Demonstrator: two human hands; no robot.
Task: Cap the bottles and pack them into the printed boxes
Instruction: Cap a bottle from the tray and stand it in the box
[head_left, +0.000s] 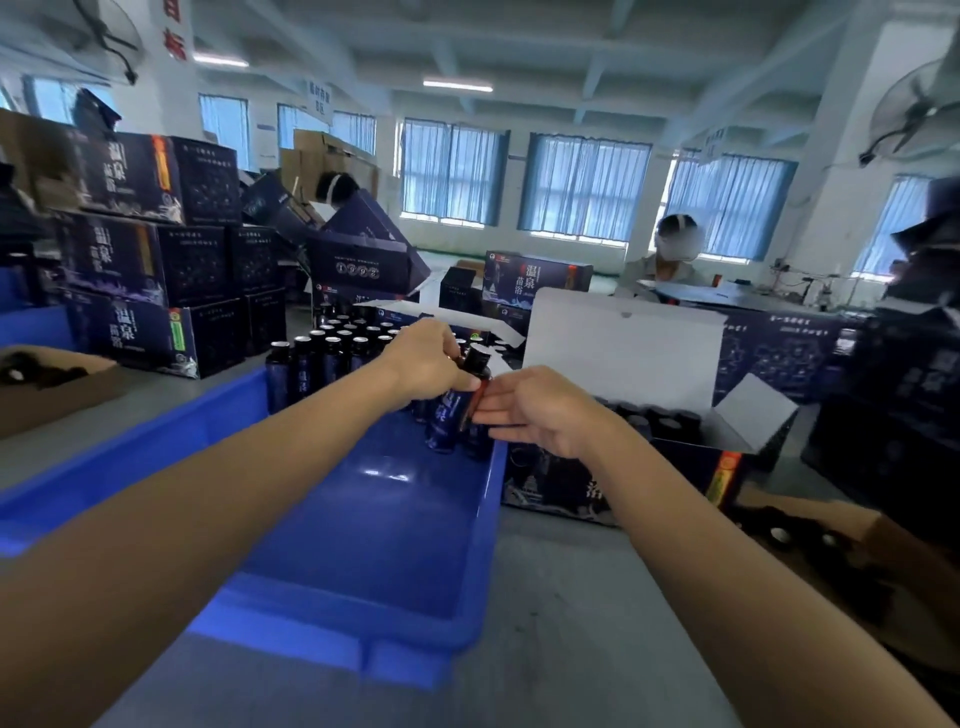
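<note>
Dark blue bottle (450, 415), white print, red stripe, black cap (477, 358), tilted over the far right corner of the blue bin (363, 525). My left hand (426, 364) curls round its shoulder and my right hand (537, 410) pinches its side. Label's too blurry for me to read.

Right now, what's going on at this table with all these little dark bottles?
A person is working on one dark blue bottle held above a blue bin. The left hand grips it near its black-capped top, while the right hand pinches its body with the fingers. Uncapped bottles with silvery tops stand at the bin's far end. To the right, an open printed box already holds capped bottles. Closed boxes are stacked on the left.
</note>
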